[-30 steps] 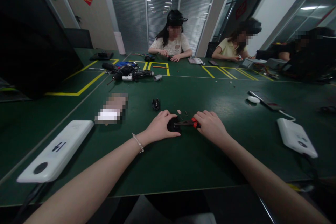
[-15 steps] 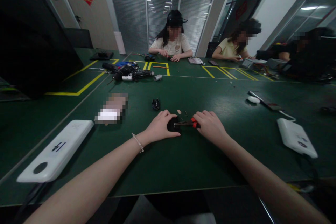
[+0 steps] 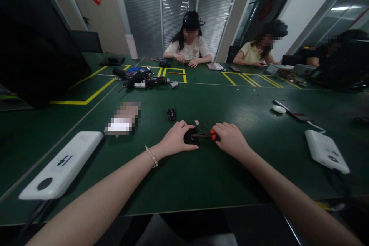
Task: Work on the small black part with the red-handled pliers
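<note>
My left hand curls its thumb and fingers round a small black part, pressing it on the green table. What kind of part it is I cannot make out. My right hand is closed round the red handles of a pair of long-nose pliers. Their metal tips point left and reach onto the black part. Just beyond the pliers lie a small pale scrap and a few thin dark bits. Farther off sits a crumpled-looking black piece.
A white power bank and a blurred-out phone-like object lie left. Right are another white power bank, a white oval object and a phone. Tangled tools and cables lie farther back; people sit across the table.
Almost nothing differs. Both hands keep their grip, and the plier tips stay on the black part; the view has shifted very slightly.
</note>
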Demonstrator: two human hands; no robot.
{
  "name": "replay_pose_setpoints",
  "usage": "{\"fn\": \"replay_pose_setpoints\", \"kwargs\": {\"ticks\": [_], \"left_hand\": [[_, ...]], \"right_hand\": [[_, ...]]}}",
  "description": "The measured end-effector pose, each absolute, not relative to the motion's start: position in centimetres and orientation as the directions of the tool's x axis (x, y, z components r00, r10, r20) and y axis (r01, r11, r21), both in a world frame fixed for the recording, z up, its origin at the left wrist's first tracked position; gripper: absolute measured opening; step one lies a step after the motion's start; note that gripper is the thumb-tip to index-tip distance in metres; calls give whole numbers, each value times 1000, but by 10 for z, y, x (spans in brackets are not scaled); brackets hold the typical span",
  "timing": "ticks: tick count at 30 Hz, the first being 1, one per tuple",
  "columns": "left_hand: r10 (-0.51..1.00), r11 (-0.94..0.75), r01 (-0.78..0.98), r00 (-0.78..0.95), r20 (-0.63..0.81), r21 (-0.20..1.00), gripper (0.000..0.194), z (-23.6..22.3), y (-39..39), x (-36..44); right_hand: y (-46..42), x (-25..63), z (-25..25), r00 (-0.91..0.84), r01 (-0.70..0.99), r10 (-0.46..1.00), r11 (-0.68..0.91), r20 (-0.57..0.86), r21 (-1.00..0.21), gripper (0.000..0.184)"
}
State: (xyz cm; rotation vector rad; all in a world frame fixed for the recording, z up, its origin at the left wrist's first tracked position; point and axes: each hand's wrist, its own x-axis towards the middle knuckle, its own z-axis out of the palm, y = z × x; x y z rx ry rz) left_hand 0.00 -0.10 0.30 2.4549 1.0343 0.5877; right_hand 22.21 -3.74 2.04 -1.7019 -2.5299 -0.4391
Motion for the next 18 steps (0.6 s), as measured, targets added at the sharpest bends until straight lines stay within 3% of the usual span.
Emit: {"fn": "replay_pose_setpoints", "kwargs": {"ticks": [11, 18], "left_hand": [[743, -629, 568, 640, 196, 531, 64, 4, -1, -1], [733, -648, 566, 644, 218, 510, 64, 4, -1, 0]], "right_hand": [[-36, 225, 20, -407, 907, 892, 370, 197, 199, 25], [-39, 222, 23, -426, 887, 878, 358, 218, 290, 29]]}}
